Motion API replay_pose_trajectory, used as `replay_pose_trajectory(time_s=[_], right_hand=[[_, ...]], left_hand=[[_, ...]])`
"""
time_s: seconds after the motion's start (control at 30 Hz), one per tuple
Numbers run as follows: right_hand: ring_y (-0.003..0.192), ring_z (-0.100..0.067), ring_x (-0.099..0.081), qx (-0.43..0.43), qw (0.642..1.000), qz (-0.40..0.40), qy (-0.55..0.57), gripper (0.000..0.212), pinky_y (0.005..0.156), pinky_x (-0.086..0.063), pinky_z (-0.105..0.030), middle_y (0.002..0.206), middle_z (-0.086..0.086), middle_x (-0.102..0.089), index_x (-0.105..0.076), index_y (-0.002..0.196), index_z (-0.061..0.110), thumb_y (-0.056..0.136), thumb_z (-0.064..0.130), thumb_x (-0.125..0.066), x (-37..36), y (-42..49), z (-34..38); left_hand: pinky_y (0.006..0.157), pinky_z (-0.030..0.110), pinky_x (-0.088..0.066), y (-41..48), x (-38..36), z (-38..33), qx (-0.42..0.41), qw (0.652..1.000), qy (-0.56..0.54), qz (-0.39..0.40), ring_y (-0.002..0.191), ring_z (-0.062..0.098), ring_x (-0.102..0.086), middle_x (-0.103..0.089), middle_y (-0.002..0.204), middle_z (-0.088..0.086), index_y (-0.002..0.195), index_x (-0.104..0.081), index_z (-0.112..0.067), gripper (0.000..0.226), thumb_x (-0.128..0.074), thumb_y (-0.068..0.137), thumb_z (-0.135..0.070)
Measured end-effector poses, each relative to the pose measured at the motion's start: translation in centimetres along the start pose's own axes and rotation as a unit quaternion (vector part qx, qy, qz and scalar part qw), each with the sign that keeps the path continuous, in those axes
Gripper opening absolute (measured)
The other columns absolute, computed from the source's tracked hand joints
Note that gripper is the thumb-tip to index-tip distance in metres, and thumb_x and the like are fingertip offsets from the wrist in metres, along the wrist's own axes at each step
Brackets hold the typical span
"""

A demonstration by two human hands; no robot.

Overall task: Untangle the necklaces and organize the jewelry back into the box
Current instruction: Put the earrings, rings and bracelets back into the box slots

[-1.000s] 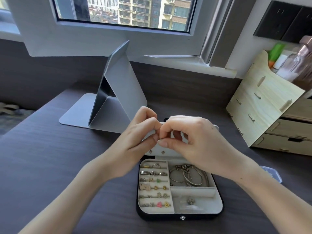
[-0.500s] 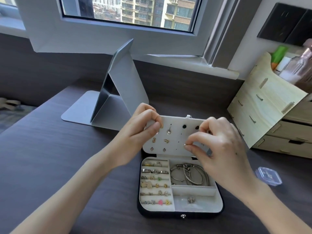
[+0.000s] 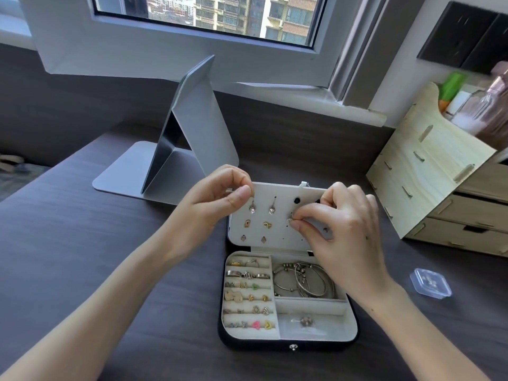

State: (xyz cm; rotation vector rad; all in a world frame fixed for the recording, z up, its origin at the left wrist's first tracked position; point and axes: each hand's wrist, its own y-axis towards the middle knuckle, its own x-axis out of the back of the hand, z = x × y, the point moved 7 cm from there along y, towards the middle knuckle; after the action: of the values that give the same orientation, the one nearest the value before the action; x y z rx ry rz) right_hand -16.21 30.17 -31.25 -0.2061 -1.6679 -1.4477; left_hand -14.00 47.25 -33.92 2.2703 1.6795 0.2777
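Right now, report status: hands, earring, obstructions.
Left hand pinches the earring panel at its corner. Right hand pinches a stud earring at the panel. Nothing in the way.

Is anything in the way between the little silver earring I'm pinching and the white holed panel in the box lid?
Nothing visible. The right hand pinches the small silver earring right at the white holed lid panel; pinned studs sit further left, and the left hand holds the panel's top left corner.

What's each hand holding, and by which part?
Right hand pinches an earring behind its head, at the lid. Left hand is pinched by the lid's corner; on what, cannot tell.
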Motion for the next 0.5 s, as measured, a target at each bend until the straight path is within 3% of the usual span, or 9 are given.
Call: replay_pose_trajectory(time_s=[0.17, 0.33, 0.43, 0.5], right_hand=[[0.069, -0.018, -0.041, -0.015, 1.000, -0.007, -0.008, 0.010, 0.063, -0.023, -0.032, 0.071, 0.006, -0.038, -0.070, 0.071, 0.028, 0.076, 0.036, -0.067, 0.2, 0.1, -0.1], [0.080, -0.021, -0.046, -0.056, 0.996, -0.051, -0.052, 0.031, 0.072, -0.022, -0.029, 0.084, 0.001, -0.052, -0.065, 0.080, 0.021, 0.067, 0.048, -0.073, 1.2, 0.1, -0.4], [0.095, -0.021, -0.047, -0.056, 0.997, -0.033, -0.050, 0.051, 0.080, -0.023, -0.030, 0.099, 0.001, -0.057, -0.062, 0.098, 0.019, 0.066, 0.058, -0.068, 1.4, 0.2, -0.8], [0.091, -0.022, -0.052, -0.035, 0.999, -0.008, -0.006, 0.044, 0.081, -0.024, -0.032, 0.093, 0.006, -0.061, -0.066, 0.091, 0.022, 0.069, 0.060, -0.063, 1.1, 0.2, -1.0]], left_hand=[[0.073, 0.017, -0.046, -0.1, 0.1, -0.3, -0.006, 0.999, -0.037, -0.002, 0.083, 0.009, -0.054, -0.058, 0.084, -0.001, 0.075, -0.064, -0.024, 0.008, -0.059, 0.078, -0.029], [0.071, 0.017, -0.047, -0.1, 0.5, -0.4, 0.000, 0.999, -0.046, -0.025, 0.079, 0.009, -0.058, -0.063, 0.079, 0.000, 0.074, -0.064, -0.017, 0.011, -0.055, 0.081, -0.016], [0.071, 0.018, -0.046, 0.0, 0.7, -0.7, 0.009, 1.000, -0.019, -0.011, 0.078, 0.011, -0.058, -0.065, 0.077, -0.001, 0.070, -0.068, -0.022, 0.006, -0.064, 0.075, -0.022], [0.071, 0.019, -0.047, 0.0, 0.7, -0.8, 0.027, 0.999, -0.009, 0.022, 0.077, 0.012, -0.059, -0.066, 0.076, 0.000, 0.070, -0.069, -0.021, 0.006, -0.065, 0.073, -0.023]])
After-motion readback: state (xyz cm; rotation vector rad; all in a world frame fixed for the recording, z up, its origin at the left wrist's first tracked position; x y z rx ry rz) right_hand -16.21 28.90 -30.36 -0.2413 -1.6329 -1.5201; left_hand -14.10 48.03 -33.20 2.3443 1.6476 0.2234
